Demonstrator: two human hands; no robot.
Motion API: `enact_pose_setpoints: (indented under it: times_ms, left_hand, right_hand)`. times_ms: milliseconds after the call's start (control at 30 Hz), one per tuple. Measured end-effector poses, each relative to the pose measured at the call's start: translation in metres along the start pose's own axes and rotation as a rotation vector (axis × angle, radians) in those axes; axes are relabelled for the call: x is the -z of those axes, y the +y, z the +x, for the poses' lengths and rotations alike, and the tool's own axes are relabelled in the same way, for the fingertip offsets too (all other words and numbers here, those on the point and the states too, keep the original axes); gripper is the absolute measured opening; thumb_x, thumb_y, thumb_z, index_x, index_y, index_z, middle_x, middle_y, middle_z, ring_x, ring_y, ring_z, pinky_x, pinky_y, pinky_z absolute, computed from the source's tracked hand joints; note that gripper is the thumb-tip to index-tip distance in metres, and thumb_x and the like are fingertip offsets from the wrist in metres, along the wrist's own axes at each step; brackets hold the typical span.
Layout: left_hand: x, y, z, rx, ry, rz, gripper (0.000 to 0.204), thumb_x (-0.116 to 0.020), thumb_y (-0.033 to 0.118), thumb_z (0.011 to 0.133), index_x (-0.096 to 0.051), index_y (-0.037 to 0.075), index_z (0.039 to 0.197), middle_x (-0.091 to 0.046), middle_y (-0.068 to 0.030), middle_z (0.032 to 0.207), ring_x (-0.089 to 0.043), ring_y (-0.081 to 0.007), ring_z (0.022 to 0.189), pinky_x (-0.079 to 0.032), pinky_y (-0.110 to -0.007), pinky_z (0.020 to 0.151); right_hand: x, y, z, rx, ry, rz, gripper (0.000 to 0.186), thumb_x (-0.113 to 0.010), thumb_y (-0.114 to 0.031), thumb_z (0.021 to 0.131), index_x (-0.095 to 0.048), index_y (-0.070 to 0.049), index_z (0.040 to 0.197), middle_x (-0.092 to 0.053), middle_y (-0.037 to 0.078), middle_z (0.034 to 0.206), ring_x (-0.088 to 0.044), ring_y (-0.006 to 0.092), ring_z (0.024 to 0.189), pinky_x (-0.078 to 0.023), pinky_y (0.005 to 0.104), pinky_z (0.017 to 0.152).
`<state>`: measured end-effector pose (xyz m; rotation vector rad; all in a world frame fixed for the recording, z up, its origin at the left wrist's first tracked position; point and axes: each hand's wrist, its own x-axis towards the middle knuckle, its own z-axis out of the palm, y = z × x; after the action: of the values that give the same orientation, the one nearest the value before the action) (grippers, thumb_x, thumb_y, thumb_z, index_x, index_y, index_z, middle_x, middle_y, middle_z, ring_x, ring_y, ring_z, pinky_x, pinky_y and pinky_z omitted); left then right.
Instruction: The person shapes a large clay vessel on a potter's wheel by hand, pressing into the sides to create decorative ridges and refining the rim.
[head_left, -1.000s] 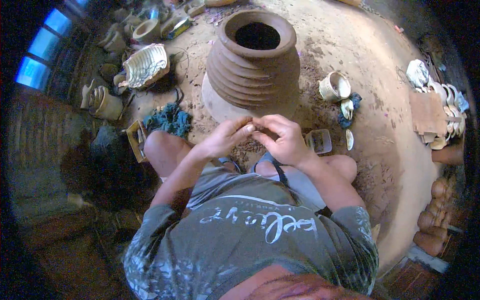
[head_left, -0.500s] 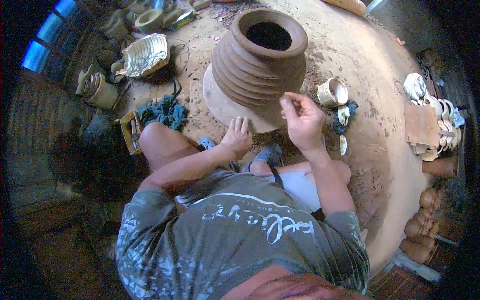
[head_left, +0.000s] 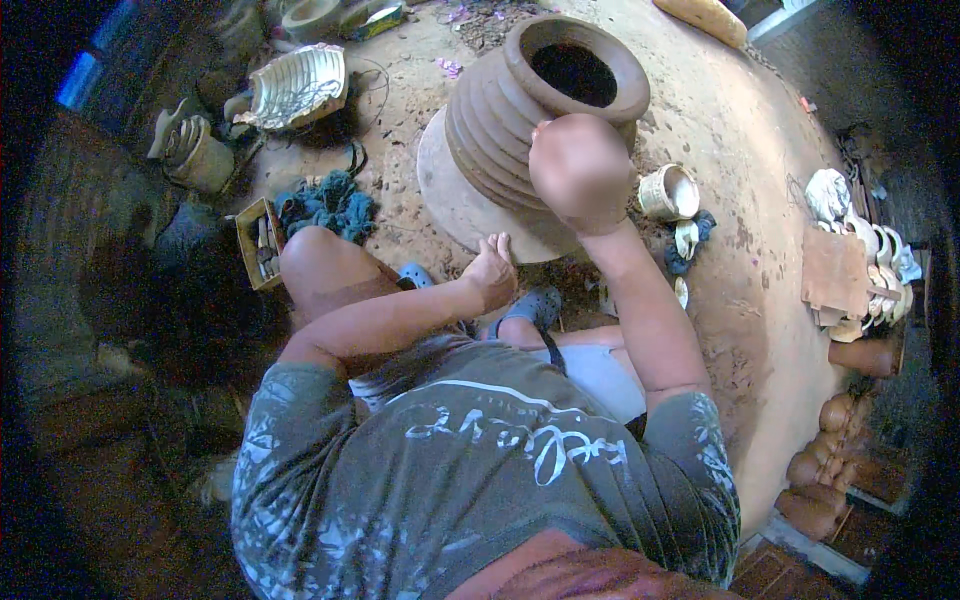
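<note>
A large brown clay pot with a thick rounded rim and ridged sides stands on a round, pale turntable in front of me. My left hand rests at the turntable's near edge, its fingers stretched out on the disc. In front of the pot's near right side, just below the rim, is my right hand. Blur covers it, so its fingers, whether it holds anything, and whether it touches the clay cannot be made out.
Right of the pot stands a small pale bucket beside dark cloths. A teal net-like heap and a wooden tool box lie left of my knee. Beyond them sits a ribbed whitish piece. Stacked clay pieces line the far right.
My right hand has risen from beside the pot's lower part to near its rim. The pot and turntable appear farther right in the view. My left hand stays at the turntable's edge.
</note>
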<state>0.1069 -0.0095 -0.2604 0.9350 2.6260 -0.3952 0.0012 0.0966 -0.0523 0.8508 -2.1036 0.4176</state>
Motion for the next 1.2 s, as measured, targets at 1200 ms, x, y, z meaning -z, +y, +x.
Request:
enact_pose_setpoints:
  times_ms: [1200]
  left_hand:
    - [-0.074, -0.183, 0.001, 0.358, -0.067, -0.069, 0.073, -0.06, 0.022, 0.093, -0.033, -0.009, 0.152, -0.039, -0.0324, 0.154, -0.049, -0.0426, 0.135, -0.035, -0.055, 0.112]
  right_hand:
    - [0.018, 0.064, -0.025, -0.046, -0.045, 0.225, 0.012, -0.08, -0.011, 0.08, -0.076, -0.014, 0.091, -0.064, 0.004, 0.076, -0.065, 0.0263, 0.062, -0.052, 0.0385, 0.057]
